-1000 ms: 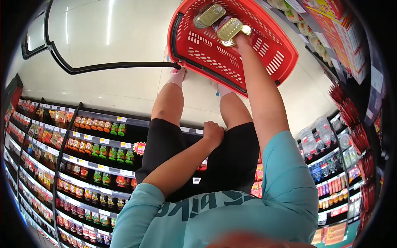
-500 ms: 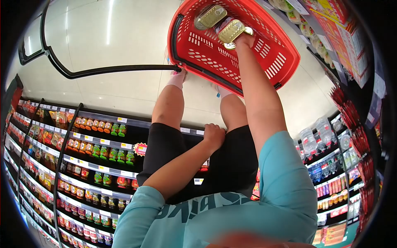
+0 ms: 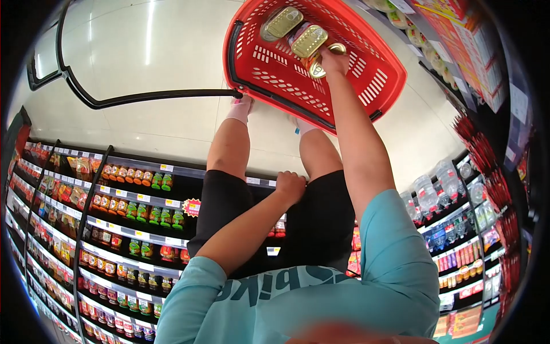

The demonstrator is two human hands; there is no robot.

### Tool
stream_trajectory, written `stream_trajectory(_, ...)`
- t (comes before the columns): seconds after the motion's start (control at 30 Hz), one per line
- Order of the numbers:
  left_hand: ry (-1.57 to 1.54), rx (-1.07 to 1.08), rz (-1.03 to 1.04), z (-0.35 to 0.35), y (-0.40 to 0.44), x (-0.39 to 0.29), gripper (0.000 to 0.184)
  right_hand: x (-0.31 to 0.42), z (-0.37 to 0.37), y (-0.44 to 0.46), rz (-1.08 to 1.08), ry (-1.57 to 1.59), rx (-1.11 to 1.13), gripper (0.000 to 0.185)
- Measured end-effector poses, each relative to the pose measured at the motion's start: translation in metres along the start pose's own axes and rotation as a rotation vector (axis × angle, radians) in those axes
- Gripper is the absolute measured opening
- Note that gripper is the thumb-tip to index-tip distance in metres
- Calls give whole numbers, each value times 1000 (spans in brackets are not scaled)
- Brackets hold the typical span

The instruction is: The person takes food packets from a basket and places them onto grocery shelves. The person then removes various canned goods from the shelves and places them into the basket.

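Observation:
My right hand (image 3: 334, 61) reaches down into a red shopping basket (image 3: 395, 71), its fingers closed around round tins with gold lids. One round tin (image 3: 317, 70) shows its pull ring at the left of the hand; another round tin (image 3: 338, 48) lies by the fingers. Just beyond are two rectangular gold-lidded tins, the nearer tin (image 3: 310, 41) and the farther tin (image 3: 285, 22), both lying lid up. My left hand (image 3: 291, 187) rests against my thigh, fingers curled, with nothing seen in it. Its fingertips are partly hidden.
The basket's black handle (image 3: 166, 94) stretches left above the pale tiled floor (image 3: 160, 126). Shelves (image 3: 126, 223) of jars and packets stand behind me. On the right are bottles (image 3: 427, 195), red hanging packets (image 3: 492, 183) and stacked boxes (image 3: 470, 51).
My right hand has drawn slightly back from the rectangular tin, and more of the round tins shows. The basket sits slightly farther left and higher in view. The left hand stays at the thigh.

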State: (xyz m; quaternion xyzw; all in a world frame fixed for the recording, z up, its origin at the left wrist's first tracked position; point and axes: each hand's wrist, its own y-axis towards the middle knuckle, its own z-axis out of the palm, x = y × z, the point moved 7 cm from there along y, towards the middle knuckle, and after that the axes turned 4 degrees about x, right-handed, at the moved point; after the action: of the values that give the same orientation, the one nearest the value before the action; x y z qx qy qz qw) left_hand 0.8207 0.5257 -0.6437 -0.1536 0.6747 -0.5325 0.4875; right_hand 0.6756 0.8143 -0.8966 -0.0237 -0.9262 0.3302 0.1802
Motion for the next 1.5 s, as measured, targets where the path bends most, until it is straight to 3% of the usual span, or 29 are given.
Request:
stream_trajectory(0.13, -31, 33, 19, -2, 0, 5, 36, 4, -48, -29, -10, 191, 109, 55)
stream_trajectory(0.23, -93, -20, -7, -17, -17, 3, 40, 49, -124, -103, -35, 401, 271, 47)
stream_trajectory(0.33, -320, -200, 7, -44, -54, -2, 37, 49, -189, -142, -99, 572, 384, 51)
stream_trajectory(0.4, -621, -358, 228, -82, -84, -13, 41, 59, -243, -181, -230, 760, 434, 44)
stream_trajectory(0.47, -832, -394, 270, -111, -120, -26, 42, 54, -295, -219, -68, 722, 479, 51)
stream_trajectory(0.53, -1016, -409, 400, -142, -167, -48, 48, 73, -355, -270, -70, 694, 590, 55)
stream_trajectory(0.63, -1114, -411, 578, -193, -269, -116, 54, 121, -447, -351, -245, 750, 687, 57)
stream_trajectory(0.67, -1033, -392, 594, -203, -296, -139, 65, 131, -474, -372, -315, 708, 698, 57)
stream_trajectory(0.77, -869, -411, 756, -226, -367, -211, 72, 152, -544, -420, -431, 619, 773, 63)
stream_trajectory(0.83, -800, -315, 867, -236, -426, -275, 82, 164, -586, -444, -487, 605, 794, 64)
stream_trajectory(0.93, -780, -225, 908, -237, -459, -337, 91, 187, -641, -478, -650, 513, 871, 65)
stream_trajectory(1.0, -624, -238, 768, -238, -469, -363, 92, 197, -667, -498, -770, 331, 1021, 65)
stream_trajectory(1.07, -379, -297, 797, -244, -468, -388, 89, 204, -699, -514, -825, 187, 1005, 71)
stream_trajectory(1.13, -333, -344, 813, -247, -476, -410, 83, 202, -720, -508, -913, -76, 732, 79)
stream_trajectory(1.2, -238, -404, 819, -253, -485, -428, 79, 203, -738, -507, -912, -77, 700, 86)
stream_trajectory(1.33, -329, -468, 881, -265, -507, -458, 78, 215, -785, -520, -909, -15, 619, 96)
stream_trajectory(1.5, -507, -540, 1064, -294, -532, -488, 75, 232, -839, -517, -1123, -31, 373, 107)
